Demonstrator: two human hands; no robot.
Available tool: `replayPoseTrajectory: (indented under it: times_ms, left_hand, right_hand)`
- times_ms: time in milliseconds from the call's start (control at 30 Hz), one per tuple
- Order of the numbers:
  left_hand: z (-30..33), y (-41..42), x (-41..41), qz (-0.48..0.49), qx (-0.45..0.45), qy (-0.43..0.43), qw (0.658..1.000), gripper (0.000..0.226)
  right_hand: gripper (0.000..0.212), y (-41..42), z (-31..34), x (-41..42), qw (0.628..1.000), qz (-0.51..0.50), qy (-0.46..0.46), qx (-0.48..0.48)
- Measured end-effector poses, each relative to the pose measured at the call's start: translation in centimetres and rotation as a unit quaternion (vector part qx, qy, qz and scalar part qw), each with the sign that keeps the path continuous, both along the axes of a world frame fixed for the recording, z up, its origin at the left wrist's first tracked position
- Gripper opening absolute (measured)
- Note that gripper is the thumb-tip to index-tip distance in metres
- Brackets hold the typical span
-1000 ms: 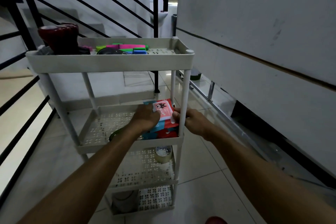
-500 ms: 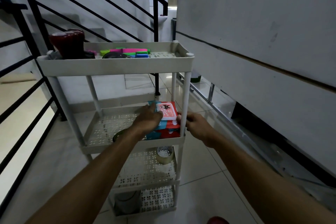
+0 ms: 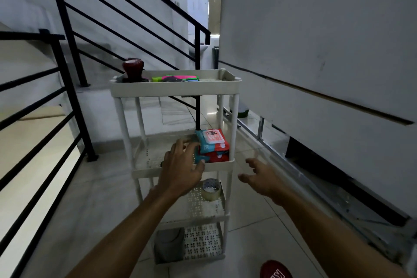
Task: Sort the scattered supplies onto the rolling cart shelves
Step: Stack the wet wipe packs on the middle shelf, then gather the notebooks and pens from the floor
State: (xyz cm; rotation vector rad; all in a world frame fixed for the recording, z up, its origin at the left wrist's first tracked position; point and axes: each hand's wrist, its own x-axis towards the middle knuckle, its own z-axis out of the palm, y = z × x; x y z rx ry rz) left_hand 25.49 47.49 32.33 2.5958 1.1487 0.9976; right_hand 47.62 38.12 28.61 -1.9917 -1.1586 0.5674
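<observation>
A white rolling cart (image 3: 176, 90) with several shelves stands in front of me. Two red-and-teal wipe packs (image 3: 212, 142) are stacked at the right end of its second shelf. My left hand (image 3: 182, 167) hovers over that shelf's front edge, fingers spread, the thumb close to the lower pack. My right hand (image 3: 257, 176) hangs in the air to the right of the cart, fingers loose and holding nothing. On the top shelf are a dark red jar (image 3: 133, 69) and bright coloured blocks (image 3: 178, 78). A roll of clear tape (image 3: 211, 189) lies on the third shelf.
A black stair railing (image 3: 67, 52) runs along the left and behind the cart. A white wall (image 3: 316, 40) closes the right side, with a dark gap at its foot. A grey container (image 3: 169, 246) sits on the bottom shelf. A red object (image 3: 275, 269) lies on the tiled floor.
Both hands have let go of the wipe packs and drawn back from the second shelf; the right hand moved out to the right of the cart. The view has pulled back from the cart.
</observation>
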Motion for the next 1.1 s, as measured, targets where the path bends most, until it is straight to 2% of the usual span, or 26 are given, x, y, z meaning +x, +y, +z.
replayPoseTrajectory:
  times_ms: [133,267,467,567,700,800,867,967,1100]
  left_hand:
    - [-2.1,-3.5,-2.9,-0.044,0.079,-0.008,0.996,0.04]
    - [-6.6,-5.6,-4.9,-0.081,0.072,0.018,0.994,0.03]
    - [-18.1,-5.7,-5.6,-0.071,-0.033,0.075,0.994,0.028]
    - [-24.8,-5.9,-6.1,-0.043,-0.099,0.113,0.988,0.036]
    - [-33.8,-7.1,-7.9,0.018,-0.209,0.226,0.951,0.053]
    - [-38.9,-8.0,-9.2,0.033,-0.212,0.323,0.922,0.056]
    - [-41.7,-8.6,-10.1,0.054,-0.215,0.363,0.905,0.062]
    - [-44.5,-9.2,-11.6,0.083,-0.216,0.355,0.906,0.07]
    - [-46.0,-10.5,-12.9,0.091,-0.181,0.29,0.935,0.072]
  right_hand:
    - [0.073,-2.5,-2.2,-2.4,0.997,0.035,-0.06,-0.024]
    - [0.074,-4.2,-6.0,-4.2,0.993,0.051,-0.095,-0.037]
    - [0.071,-6.6,-15.9,-2.2,0.98,0.073,-0.145,-0.113]
    - [0.071,-8.2,-21.2,0.1,0.974,0.055,-0.147,-0.161]
    - [0.065,-10.6,-28.2,0.9,0.971,0.045,-0.146,-0.183]
    - [0.063,-12.1,-32.4,-0.4,0.972,0.092,-0.146,-0.162]
    - [0.065,-12.6,-34.9,-1.4,0.961,0.136,-0.184,-0.153]
    - [0.064,-12.6,-37.8,-3.1,0.953,0.182,-0.2,-0.137]
    - [0.065,-13.5,-41.1,-6.1,0.948,0.208,-0.194,-0.145]
